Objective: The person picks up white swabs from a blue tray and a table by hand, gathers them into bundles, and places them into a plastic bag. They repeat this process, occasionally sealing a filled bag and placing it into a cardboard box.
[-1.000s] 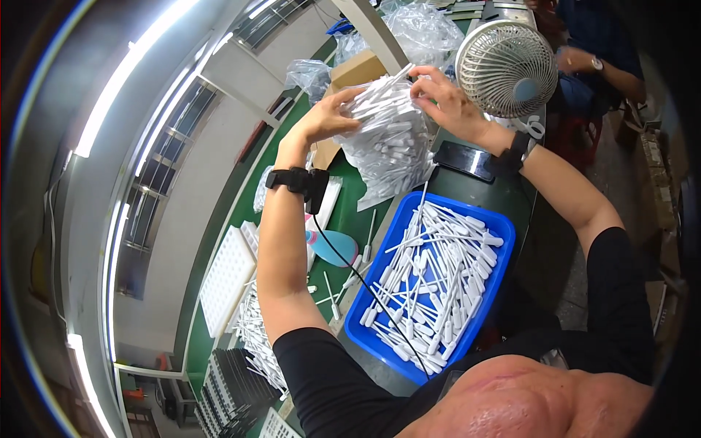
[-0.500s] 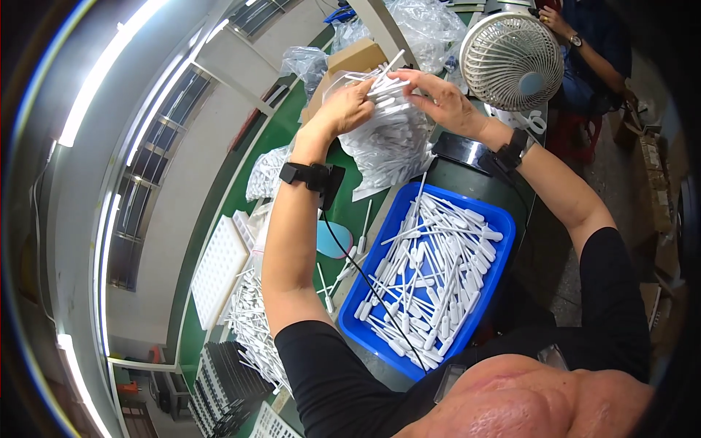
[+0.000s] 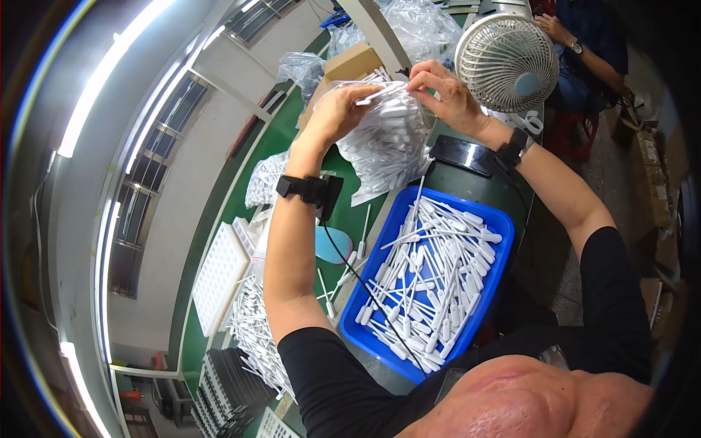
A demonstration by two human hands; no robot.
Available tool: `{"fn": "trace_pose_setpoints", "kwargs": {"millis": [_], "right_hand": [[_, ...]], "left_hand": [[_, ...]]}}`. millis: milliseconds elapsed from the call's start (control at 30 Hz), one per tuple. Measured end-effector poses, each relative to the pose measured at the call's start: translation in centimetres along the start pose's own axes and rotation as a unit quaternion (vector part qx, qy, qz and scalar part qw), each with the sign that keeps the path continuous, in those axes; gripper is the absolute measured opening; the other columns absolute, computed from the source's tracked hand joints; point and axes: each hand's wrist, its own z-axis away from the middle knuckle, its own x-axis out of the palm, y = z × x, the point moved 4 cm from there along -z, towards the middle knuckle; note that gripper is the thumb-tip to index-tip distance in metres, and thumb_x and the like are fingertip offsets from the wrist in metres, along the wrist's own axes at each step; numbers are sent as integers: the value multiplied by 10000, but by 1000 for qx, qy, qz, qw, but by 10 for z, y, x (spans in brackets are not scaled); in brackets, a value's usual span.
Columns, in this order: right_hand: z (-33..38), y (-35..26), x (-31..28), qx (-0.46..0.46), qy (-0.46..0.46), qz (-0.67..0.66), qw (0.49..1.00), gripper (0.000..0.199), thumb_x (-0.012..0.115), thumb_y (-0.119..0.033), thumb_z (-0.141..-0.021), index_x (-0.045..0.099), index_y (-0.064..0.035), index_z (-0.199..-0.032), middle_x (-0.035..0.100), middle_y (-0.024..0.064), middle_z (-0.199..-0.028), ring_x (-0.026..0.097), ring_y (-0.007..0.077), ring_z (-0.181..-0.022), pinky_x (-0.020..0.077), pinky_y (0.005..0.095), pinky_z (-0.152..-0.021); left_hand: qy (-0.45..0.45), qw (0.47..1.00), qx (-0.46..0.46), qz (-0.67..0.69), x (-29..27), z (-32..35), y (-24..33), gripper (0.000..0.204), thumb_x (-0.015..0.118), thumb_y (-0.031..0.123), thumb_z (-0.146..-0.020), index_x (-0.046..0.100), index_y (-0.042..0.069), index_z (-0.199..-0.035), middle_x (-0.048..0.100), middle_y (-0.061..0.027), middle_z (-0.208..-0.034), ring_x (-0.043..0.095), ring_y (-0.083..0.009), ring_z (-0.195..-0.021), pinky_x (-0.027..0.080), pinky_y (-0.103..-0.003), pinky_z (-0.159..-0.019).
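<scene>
A clear plastic bag point(image 3: 383, 157) packed with white plastic pipettes stands on the green table. At its mouth, my left hand point(image 3: 337, 115) is closed on a few pipettes point(image 3: 383, 95) that lie crosswise over the top. From the other side my right hand point(image 3: 451, 98) pinches at the far ends of these pipettes; its fingertips are partly hidden. Closer to me is a blue tray point(image 3: 492, 288) holding a loose heap of white pipettes point(image 3: 431, 270), their bulbs and stems pointing various ways.
A phone-like black device point(image 3: 461, 153) lies between bag and tray. A fan point(image 3: 506, 62) stands beyond my right hand. A cardboard box point(image 3: 354, 62) sits behind the bag. Left are a white foam rack point(image 3: 220, 281), piled pipettes point(image 3: 252, 328) and dark stacked racks point(image 3: 226, 387). A co-worker's hand point(image 3: 555, 29) shows far right.
My right hand's spread fingers have closed into a pinch. My left hand has shifted slightly left, and the pipettes at the bag's mouth now lie flatter, with the one sticking up lowered.
</scene>
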Motion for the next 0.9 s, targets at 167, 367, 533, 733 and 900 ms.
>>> {"fn": "trace_pose_setpoints", "kwargs": {"millis": [167, 367, 533, 733, 900], "right_hand": [[-11, -7, -11, -158, -20, 56, 986, 134, 664, -38, -854, 592, -50, -965, 625, 74, -992, 634, 245, -879, 518, 315, -772], [-18, -21, -10, -233, -58, 131, 962, 130, 647, -30, -855, 573, -34, -963, 620, 88, -975, 637, 272, -871, 529, 329, -750], [-21, -11, -11, -182, -97, 142, 968, 147, 645, -21, -853, 566, -30, -976, 605, 93, -954, 636, 285, -851, 532, 336, -744], [-24, -13, -9, -199, -80, 140, 967, 143, 636, -32, -864, 562, -24, -986, 595, 98, -940, 622, 285, -881, 524, 344, -761], [-27, -26, -7, -258, -46, 148, 954, 124, 624, -49, -877, 563, -30, -983, 599, 109, -937, 610, 279, -900, 515, 358, -764]], "left_hand": [[-26, 999, 32, 23, 8, -8, 20, 468, 660, 78, -746, 650, 100, -1213, 702, -113, -1061, 666, -251, -905, 513, -319, -818], [-96, 988, -83, 92, 3, -20, -1, 499, 664, 41, -776, 619, 102, -1269, 681, -49, -1155, 600, -114, -983, 474, -270, -877], [-41, 998, -18, -49, -20, -9, 13, 491, 692, 103, -789, 622, 132, -1274, 682, -56, -1152, 625, -152, -976, 480, -275, -878], [11, 987, -72, -143, -26, 14, 22, 288, 701, 100, -781, 719, 85, -1068, 724, -118, -905, 698, -238, -848, 541, -327, -794], [24, 996, 3, -90, -23, 5, 21, 186, 693, 133, -819, 740, 65, -986, 728, -110, -869, 703, -232, -818, 545, -322, -760]]}}
